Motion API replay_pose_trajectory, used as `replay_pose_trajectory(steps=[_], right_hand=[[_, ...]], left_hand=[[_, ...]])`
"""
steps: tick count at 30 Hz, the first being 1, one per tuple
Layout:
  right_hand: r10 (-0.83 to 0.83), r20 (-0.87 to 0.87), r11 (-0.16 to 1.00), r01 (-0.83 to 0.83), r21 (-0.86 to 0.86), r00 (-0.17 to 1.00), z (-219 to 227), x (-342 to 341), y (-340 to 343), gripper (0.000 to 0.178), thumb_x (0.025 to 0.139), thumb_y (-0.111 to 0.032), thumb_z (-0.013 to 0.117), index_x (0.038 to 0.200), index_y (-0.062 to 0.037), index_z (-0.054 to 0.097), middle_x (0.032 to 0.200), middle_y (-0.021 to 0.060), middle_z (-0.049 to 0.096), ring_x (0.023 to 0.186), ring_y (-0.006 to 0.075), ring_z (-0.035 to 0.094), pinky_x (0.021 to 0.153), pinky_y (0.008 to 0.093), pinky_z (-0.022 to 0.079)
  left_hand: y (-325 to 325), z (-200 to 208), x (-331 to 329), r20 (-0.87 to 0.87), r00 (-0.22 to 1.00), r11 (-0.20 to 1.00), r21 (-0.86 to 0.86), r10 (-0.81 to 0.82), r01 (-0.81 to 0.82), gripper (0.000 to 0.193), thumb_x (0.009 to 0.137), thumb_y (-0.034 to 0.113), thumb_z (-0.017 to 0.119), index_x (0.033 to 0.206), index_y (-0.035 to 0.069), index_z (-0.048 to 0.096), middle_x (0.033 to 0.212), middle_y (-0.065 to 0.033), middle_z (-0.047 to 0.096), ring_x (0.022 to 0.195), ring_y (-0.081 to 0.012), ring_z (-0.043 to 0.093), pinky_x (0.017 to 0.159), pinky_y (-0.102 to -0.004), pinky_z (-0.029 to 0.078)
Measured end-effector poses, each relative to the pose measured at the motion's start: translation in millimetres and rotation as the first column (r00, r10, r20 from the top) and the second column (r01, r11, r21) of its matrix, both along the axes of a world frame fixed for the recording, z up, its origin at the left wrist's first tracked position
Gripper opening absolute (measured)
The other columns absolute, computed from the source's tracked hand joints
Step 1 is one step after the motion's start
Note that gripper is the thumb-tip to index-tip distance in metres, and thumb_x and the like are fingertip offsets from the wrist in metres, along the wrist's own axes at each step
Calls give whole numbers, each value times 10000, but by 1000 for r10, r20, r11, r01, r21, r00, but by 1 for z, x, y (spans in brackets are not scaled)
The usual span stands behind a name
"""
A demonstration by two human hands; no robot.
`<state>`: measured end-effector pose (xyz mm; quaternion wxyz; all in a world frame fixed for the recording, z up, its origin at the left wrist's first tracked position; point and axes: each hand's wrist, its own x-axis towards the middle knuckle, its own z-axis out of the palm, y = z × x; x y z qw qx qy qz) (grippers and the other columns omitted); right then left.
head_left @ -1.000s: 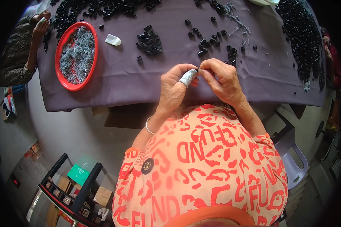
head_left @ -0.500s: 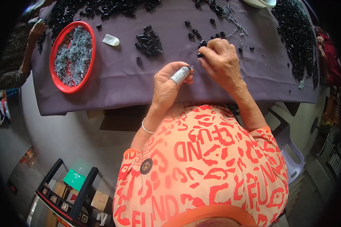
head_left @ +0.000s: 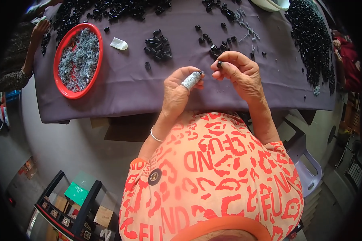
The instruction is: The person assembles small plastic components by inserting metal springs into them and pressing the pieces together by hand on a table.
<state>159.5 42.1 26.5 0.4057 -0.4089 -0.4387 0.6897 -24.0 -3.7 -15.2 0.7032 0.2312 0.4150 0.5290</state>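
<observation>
My left hand (head_left: 181, 86) hovers over the purple tablecloth (head_left: 124, 92), its thumb wrapped in silvery tape, pinching a small metal pin at the fingertips. My right hand (head_left: 239, 72) is just to its right, fingers closed on a small black plastic cap (head_left: 219, 63). The two hands are a short gap apart. A small heap of black caps (head_left: 157, 44) lies beyond my left hand, and scattered black caps (head_left: 213, 40) lie beyond my right hand.
A red round tray (head_left: 64, 90) of grey metal pins sits at the left. A white scoop (head_left: 119, 43) lies beside it. Large piles of black caps (head_left: 309, 36) line the far and right edges. Another person's hand (head_left: 40, 28) reaches in at the far left. A shelf rack (head_left: 68, 209) stands on the floor.
My hands have separated. The right hand reached out to the scattered caps, took one and is coming back toward the left hand, which stayed near the table's front edge.
</observation>
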Motion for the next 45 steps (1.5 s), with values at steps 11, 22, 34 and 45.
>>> replay_pose_trajectory(steps=[11,22,34,45], right_hand=[[-51,-91,998,54,22,994,-4,4,-14,235,909,-44,558,1125,47,564,962,160,660,808,177,668,696,268,544],[-119,-121,988,130,88,986,-6,7,-23,193,874,21,581,1067,33,592,940,121,659,791,160,649,721,261,539],[-91,-90,994,96,43,992,-1,22,-26,135,855,16,605,989,31,611,893,104,651,770,140,628,673,255,531],[-87,-70,993,92,71,994,0,14,-35,138,854,40,596,991,39,609,912,114,640,843,159,634,698,266,550]], left_hand=[[2,0,0,105,994,1000,18,5,-7,158,894,61,575,1029,-18,599,932,-99,650,800,-136,615,723,-262,513],[-5,15,9,83,995,998,45,-52,48,212,875,87,615,1055,-21,588,956,-101,653,825,-135,627,721,-269,514],[-11,27,16,-39,998,999,25,-46,47,185,872,78,624,1034,-9,611,931,-89,662,799,-123,616,707,-255,498],[-13,42,15,-156,987,993,94,-50,65,159,876,53,613,1019,-15,617,897,-59,662,752,-104,604,711,-232,486]])
